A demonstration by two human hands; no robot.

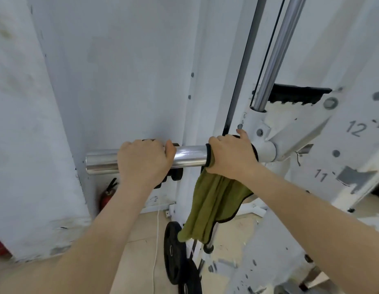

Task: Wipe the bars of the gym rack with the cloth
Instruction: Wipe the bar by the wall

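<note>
Mid-wipe: right hand clamps the green cloth around the chrome bar, left hand gripping bare steel alongside. Next, probably slide leftward.

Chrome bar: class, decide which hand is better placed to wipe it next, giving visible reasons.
Right. The right hand holds the green cloth against the chrome bar; the left hand grips bare metal.

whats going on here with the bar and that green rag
A person is wiping down a white gym rack. Their right hand grips an olive-green cloth wrapped over the horizontal chrome bar, right beside the white collar where the bar meets the rack. Most of the cloth hangs loose below. Their left hand grips the bare bar further out, probably steadying it.
</note>
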